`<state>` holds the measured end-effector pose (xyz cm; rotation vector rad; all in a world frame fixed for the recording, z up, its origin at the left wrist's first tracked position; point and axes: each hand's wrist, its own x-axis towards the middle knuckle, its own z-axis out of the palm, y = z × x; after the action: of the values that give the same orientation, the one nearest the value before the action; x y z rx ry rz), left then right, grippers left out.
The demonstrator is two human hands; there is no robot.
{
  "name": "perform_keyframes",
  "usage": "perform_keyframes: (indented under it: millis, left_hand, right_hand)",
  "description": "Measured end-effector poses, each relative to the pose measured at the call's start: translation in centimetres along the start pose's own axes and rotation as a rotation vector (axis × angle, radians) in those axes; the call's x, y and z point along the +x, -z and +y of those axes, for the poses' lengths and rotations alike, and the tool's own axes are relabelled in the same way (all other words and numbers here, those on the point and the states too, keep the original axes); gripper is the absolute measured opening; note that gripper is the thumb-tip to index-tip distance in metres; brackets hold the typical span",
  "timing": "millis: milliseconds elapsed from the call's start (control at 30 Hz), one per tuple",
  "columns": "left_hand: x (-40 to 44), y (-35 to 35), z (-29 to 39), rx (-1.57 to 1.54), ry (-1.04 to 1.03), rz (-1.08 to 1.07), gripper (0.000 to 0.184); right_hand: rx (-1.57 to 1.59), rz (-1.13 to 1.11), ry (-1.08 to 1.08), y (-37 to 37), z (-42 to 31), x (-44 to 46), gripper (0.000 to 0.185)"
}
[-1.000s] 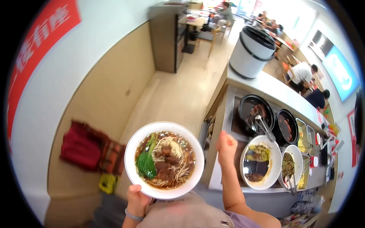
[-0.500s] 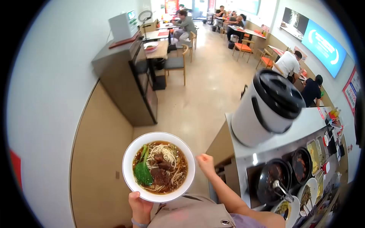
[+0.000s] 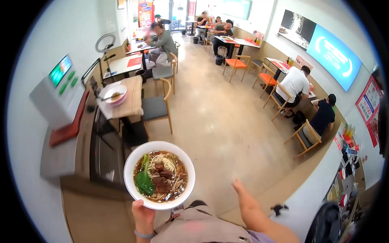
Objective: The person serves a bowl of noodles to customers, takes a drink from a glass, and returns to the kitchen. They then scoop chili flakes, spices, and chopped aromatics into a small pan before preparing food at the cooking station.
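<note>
My left hand point(image 3: 143, 215) grips the lower rim of a white bowl point(image 3: 191, 178), thumb over the edge and fingers underneath. Noodle soup point(image 3: 172, 164) fills it: dark broth, pale noodles, chunks of braised beef point(image 3: 163, 183) and a leafy green point(image 3: 144, 182) on the left side. The bowl is held nearly level in front of a beige apron point(image 3: 198, 227). My right hand point(image 3: 239, 188) is out to the right over the floor, away from the bowl. It appears edge-on and slightly blurred, so its fingers are unclear; nothing shows in it.
A counter point(image 3: 300, 206) runs along my right, with a black lid point(image 3: 326, 224) nearby. On the left stand a cabinet point(image 3: 69, 152) with a screen device, a wooden table point(image 3: 131, 91) holding another bowl point(image 3: 116, 96), and a grey-seated chair point(image 3: 156, 107). Seated people line both sides of the aisle.
I have moved forward past the counter end, and the dining tables appear closer. The bowl stays in my left hand. My right arm has swung, and the white container has mostly left view.
</note>
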<state>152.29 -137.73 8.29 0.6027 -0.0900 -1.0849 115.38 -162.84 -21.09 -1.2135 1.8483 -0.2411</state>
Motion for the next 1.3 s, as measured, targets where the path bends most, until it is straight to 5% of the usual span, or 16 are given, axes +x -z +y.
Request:
perform_keyframes:
  millis: [33, 100, 133, 233, 400, 433, 467, 500, 533, 633, 767, 800, 900, 1067, 1300]
  left_hand:
    - [4.4, -0.3, -0.2, 0.011, 0.013, -0.030, 0.072]
    - [13.2, -2.7, -0.7, 0.001, 0.033, -0.067, 0.072]
    - [17.2, -3.8, -0.8, -0.010, 0.042, -0.087, 0.072]
    - [27.9, -8.4, -2.1, -0.056, 0.079, -0.083, 0.071]
    - [47.2, -15.4, -4.9, -0.064, 0.055, -0.111, 0.068]
    - [50.8, -16.4, -5.4, -0.061, 0.061, -0.122, 0.067]
    - [54.6, -17.5, -6.1, -0.062, 0.066, -0.135, 0.067]
    - [58.4, -19.2, -6.6, -0.043, 0.065, -0.123, 0.065]
    - [62.4, -19.8, -7.4, -0.030, 0.089, -0.102, 0.065]
    - [75.2, -23.5, -9.1, 0.015, 0.092, -0.114, 0.064]
    - [90.2, -28.6, -12.3, -0.026, 0.082, -0.154, 0.061]
    - [94.6, -30.2, -12.8, -0.034, 0.076, -0.139, 0.061]
    - [107.8, -32.7, -15.3, -0.051, 0.166, -0.168, 0.062]
    - [127.8, -40.1, -17.9, -0.073, 0.149, -0.165, 0.072]
    - [153.7, -49.0, -20.4, -0.112, 0.079, -0.179, 0.066]
  right_hand:
    - [-0.014, 0.031, -0.009, 0.0, 6.6, 5.4, 0.044]
    - [-0.206, -0.007, -0.276, 5.8, 5.7, 1.4, 0.041]
    - [-0.456, 0.067, -0.264, 5.6, 18.8, 9.1, 0.036]
    - [-0.653, -0.043, -0.321, 10.5, 15.9, 5.5, 0.039]
    - [-0.985, -0.026, 0.117, 12.8, -1.4, 21.1, 0.044]
    - [-0.782, -0.036, -0.201, 12.8, -5.7, 28.1, 0.008]
    - [-0.675, 0.001, -0.153, 12.5, -9.7, 34.7, 0.005]
    - [-0.572, 0.038, -0.106, 12.7, -17.7, 40.3, 0.006]
    - [-0.102, 0.141, 0.074, 12.6, -28.7, 41.6, 0.012]
    - [0.124, 0.232, 0.198, 11.9, -48.2, 53.9, 0.037]
    - [0.333, 0.378, 0.033, 12.9, -51.8, 66.1, 0.044]
    - [0.187, 0.311, -0.070, 12.6, -44.0, 73.5, 0.043]
    - [-0.341, 0.061, -0.181, 14.4, -44.2, 73.3, 0.042]
    - [-0.502, -0.058, -0.181, 14.9, -55.6, 82.1, 0.042]
    - [-0.534, -0.024, -0.097, 19.8, -76.3, 108.3, 0.041]
